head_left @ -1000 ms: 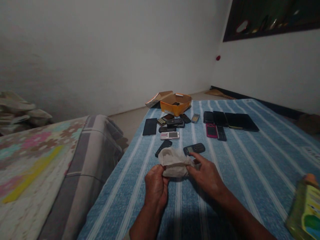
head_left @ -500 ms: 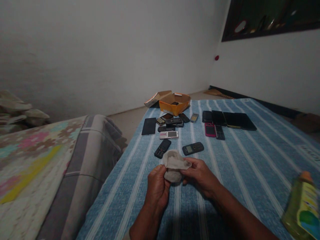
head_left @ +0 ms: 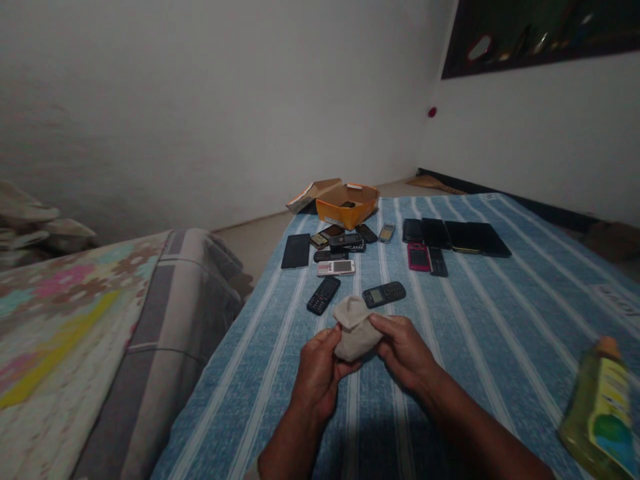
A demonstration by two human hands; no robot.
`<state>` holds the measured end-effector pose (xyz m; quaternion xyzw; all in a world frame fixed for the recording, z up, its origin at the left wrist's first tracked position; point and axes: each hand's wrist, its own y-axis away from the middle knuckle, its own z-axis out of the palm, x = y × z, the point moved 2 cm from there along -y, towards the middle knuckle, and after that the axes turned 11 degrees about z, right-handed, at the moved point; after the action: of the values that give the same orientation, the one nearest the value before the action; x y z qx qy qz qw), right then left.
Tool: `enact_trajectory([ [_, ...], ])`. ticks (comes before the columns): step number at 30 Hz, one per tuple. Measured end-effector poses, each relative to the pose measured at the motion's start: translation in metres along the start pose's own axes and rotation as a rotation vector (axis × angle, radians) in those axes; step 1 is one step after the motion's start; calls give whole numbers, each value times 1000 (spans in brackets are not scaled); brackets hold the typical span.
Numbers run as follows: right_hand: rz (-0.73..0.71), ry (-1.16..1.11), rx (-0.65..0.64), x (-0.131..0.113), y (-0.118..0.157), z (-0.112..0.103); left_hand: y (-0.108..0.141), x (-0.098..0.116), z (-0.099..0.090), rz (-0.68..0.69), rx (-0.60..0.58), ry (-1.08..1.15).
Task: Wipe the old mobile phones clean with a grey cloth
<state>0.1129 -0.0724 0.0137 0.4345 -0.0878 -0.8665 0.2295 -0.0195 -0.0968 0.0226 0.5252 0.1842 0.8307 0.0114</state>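
Observation:
A crumpled off-white cloth [head_left: 356,333] is held between both hands above the blue striped cover. My left hand [head_left: 320,373] grips its left side, fingers curled under it. The right side is pinched by my right hand [head_left: 404,350], thumb on top. Whether anything lies inside the cloth is hidden. Just beyond it are a black keypad phone [head_left: 323,296] at a slant and a dark phone with a small screen [head_left: 384,294]. Farther back lie a white and pink phone [head_left: 336,267] and several dark phones in a loose pile.
An open orange box [head_left: 345,215] stands at the far end, a small dark item inside. Right of centre lie a pink phone [head_left: 419,257], a black keypad phone and several black flat devices. A bottle of yellowish liquid [head_left: 597,407] is at right; a draped surface [head_left: 185,300] at left.
The cloth has been turned and folded over in the fingers, now bunched more to the right. Both hands have shifted slightly and changed their hold. The camera view has moved a little.

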Motion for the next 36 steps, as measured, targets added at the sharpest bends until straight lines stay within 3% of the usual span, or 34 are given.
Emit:
enact_trajectory([
  [3,5,19,-25,0,-1,-1,0,2,0,-29,-20,58],
  [8,15,79,-56,-1,-2,-2,-4,6,-3,39,-32,165],
  [17,-4,61,126,5,-6,-6,-8,3,-4,105,-2,138],
  [24,-10,54,24,2,-6,0,-8,4,0,150,-8,96],
  [27,12,7,54,4,-6,-1,-8,2,0,177,5,46],
  [30,-7,-57,85,4,-7,-3,-6,3,-2,298,69,-107],
  [36,-92,-86,165,0,-7,-2,5,13,-3,692,242,-613],
])
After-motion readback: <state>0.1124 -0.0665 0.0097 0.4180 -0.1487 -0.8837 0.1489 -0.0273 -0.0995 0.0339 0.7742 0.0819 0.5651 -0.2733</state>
